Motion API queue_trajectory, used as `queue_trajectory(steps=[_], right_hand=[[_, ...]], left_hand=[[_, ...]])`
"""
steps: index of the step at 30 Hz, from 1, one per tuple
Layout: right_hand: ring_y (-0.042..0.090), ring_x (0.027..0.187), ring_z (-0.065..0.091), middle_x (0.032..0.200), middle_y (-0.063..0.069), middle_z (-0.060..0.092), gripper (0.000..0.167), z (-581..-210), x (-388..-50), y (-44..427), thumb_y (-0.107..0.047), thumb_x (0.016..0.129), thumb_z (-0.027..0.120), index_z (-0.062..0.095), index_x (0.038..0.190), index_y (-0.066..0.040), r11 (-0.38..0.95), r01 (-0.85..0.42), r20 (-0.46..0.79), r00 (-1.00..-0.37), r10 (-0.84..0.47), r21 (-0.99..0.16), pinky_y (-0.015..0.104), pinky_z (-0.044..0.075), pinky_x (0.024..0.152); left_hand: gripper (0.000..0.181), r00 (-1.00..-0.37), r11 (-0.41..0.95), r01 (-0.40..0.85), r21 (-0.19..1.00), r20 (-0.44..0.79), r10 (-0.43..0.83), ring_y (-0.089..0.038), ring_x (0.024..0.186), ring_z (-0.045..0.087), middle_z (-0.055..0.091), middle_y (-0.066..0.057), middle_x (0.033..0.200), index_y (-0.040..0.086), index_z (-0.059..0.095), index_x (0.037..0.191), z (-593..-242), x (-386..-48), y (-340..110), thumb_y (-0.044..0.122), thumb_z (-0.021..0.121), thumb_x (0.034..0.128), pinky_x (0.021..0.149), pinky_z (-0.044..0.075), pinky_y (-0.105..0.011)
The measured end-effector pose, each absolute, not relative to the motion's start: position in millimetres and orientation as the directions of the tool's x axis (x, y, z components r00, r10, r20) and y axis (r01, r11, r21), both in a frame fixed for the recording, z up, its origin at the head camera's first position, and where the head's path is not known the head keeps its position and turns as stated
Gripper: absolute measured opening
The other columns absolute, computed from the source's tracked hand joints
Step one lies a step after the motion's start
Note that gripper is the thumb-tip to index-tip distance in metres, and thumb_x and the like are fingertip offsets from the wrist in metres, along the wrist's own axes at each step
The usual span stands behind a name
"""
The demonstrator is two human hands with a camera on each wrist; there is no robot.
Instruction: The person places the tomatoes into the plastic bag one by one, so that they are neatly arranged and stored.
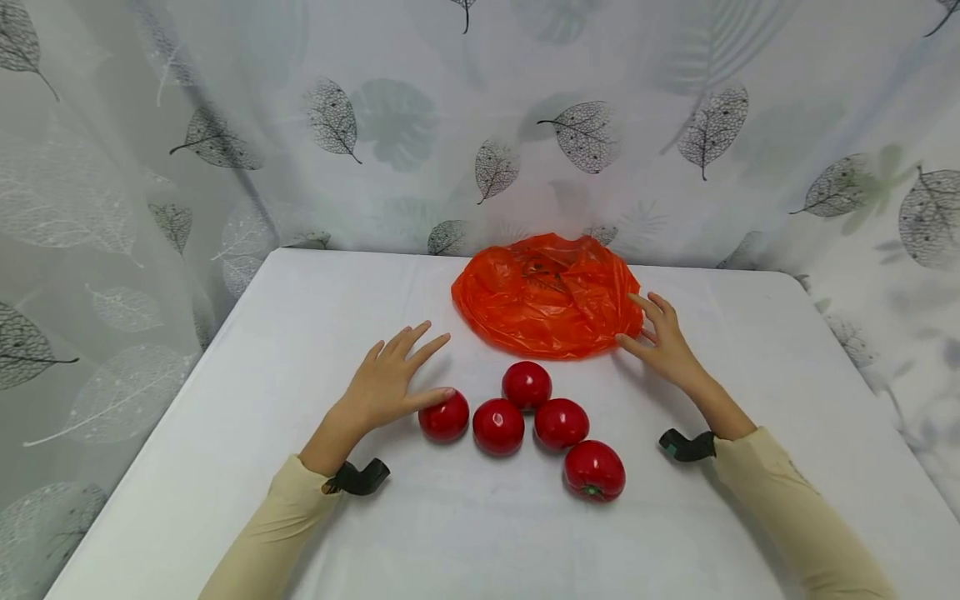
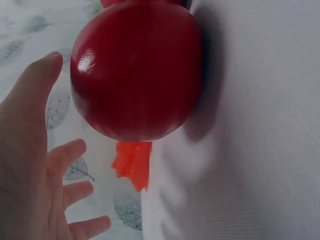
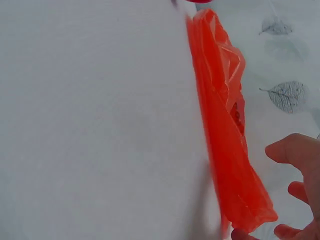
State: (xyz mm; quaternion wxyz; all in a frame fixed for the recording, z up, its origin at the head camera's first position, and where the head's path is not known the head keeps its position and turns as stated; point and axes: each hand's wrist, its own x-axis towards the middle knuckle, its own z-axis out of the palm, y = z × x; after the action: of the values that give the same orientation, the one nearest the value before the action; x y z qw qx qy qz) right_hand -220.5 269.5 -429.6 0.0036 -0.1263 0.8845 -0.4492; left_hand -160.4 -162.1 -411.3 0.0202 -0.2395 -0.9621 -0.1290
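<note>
Several glossy red tomatoes lie grouped on the white table in the head view. My left hand (image 1: 378, 387) spreads its fingers beside the leftmost tomato (image 1: 444, 418), the thumb overlapping its top edge in that view. In the left wrist view a gap shows between the thumb (image 2: 42, 75) and this tomato (image 2: 137, 70). Behind the group lies a crumpled orange-red plastic bag (image 1: 543, 308). At the bag's right edge is my right hand (image 1: 666, 343), fingers apart and slightly bent. The right wrist view shows the bag (image 3: 225, 135) near the fingers; whether a fingertip touches it I cannot tell.
The nearest tomato (image 1: 594, 471) shows a green stem end, and three more tomatoes sit between it and the leftmost one. A leaf-patterned curtain (image 1: 420, 125) hangs behind the white table (image 1: 337, 283). Each wrist bears a black camera mount (image 1: 362, 477).
</note>
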Motion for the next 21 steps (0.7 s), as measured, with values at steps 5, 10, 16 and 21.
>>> queue_trajectory(steps=[5, 10, 16, 21], right_hand=[[0.052, 0.136, 0.025, 0.153, 0.03, 0.01, 0.064, -437, -225, 269, -0.005, 0.091, 0.065, 0.033, 0.146, 0.004, 0.5, -0.225, 0.145, -0.97, -0.195, -0.836, 0.066, 0.035, 0.1], [0.05, 0.135, 0.026, 0.151, 0.03, 0.018, 0.053, -441, -225, 271, -0.004, 0.091, 0.065, 0.044, 0.138, 0.007, 0.497, -0.237, 0.165, -0.969, -0.185, -0.835, 0.065, 0.038, 0.099], [0.043, 0.132, 0.037, 0.149, 0.025, 0.031, 0.044, -448, -225, 276, -0.005, 0.091, 0.066, 0.052, 0.131, 0.006, 0.479, -0.259, 0.18, -0.962, -0.204, -0.838, 0.052, 0.037, 0.106], [0.041, 0.134, 0.035, 0.146, 0.026, 0.037, 0.042, -456, -226, 279, -0.004, 0.091, 0.066, 0.054, 0.131, 0.006, 0.447, -0.286, 0.202, -0.953, -0.226, -0.848, 0.027, 0.039, 0.107]], left_hand=[[0.078, -0.874, 0.838, 0.486, 0.247, 0.115, 0.473, -0.037, 0.138, 0.036, 0.028, -0.009, 0.158, 0.029, 0.033, 0.153, -415, -158, -164, 0.061, 0.059, 0.0862, 0.107, 0.033, -0.062], [0.076, -0.861, 0.825, 0.509, 0.245, 0.121, 0.495, -0.035, 0.134, 0.043, 0.029, -0.01, 0.157, 0.026, 0.036, 0.152, -420, -158, -164, 0.058, 0.06, 0.0872, 0.102, 0.04, -0.057], [0.074, -0.853, 0.781, 0.507, 0.365, 0.083, 0.515, -0.034, 0.136, 0.041, 0.031, -0.01, 0.156, 0.025, 0.036, 0.152, -427, -158, -164, 0.054, 0.061, 0.0884, 0.103, 0.04, -0.059], [0.072, -0.837, 0.711, 0.493, 0.502, 0.051, 0.544, -0.031, 0.137, 0.039, 0.032, -0.009, 0.156, 0.028, 0.038, 0.151, -433, -156, -168, 0.051, 0.065, 0.0873, 0.106, 0.037, -0.059]])
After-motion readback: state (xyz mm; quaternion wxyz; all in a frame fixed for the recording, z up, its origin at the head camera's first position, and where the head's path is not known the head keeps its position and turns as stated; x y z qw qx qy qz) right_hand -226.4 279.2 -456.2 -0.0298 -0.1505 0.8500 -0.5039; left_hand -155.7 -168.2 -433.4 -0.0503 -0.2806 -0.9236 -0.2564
